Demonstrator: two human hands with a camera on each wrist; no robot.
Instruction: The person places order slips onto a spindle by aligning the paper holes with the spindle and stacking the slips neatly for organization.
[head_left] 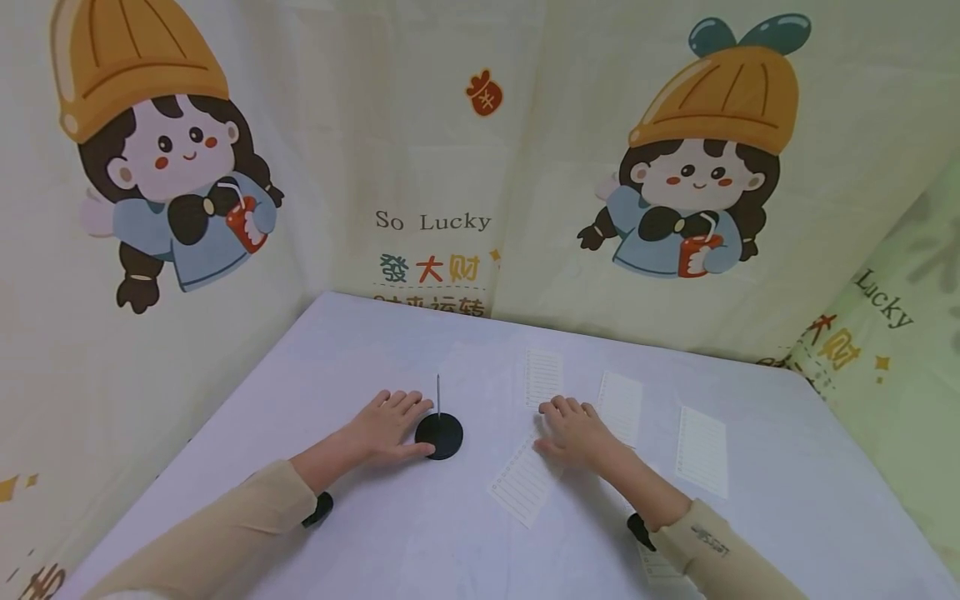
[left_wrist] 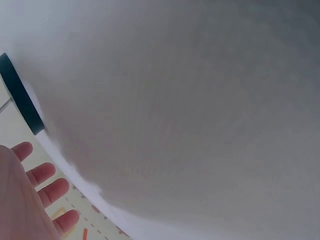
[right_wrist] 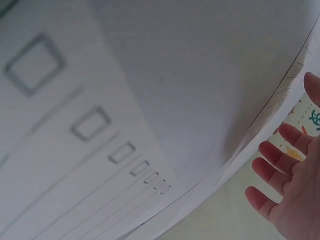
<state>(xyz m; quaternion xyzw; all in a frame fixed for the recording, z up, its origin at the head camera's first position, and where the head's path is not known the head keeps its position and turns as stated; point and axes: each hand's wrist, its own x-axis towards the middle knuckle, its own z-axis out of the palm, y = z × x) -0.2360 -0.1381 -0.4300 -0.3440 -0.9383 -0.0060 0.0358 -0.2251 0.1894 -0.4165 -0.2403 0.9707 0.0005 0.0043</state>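
Left grip (head_left: 390, 427) was spread, empty, by mid-frame spike base (head_left: 444, 437), right grip (head_left: 576, 433) likewise by paper slip (head_left: 523, 485) right of centre; pickup apparently staged, pinch needed.

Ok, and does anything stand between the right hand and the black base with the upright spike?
Nothing visible does: the head view shows only tabletop between the right hand and the black base. The left hand is at the base's opposite side, outside that gap.
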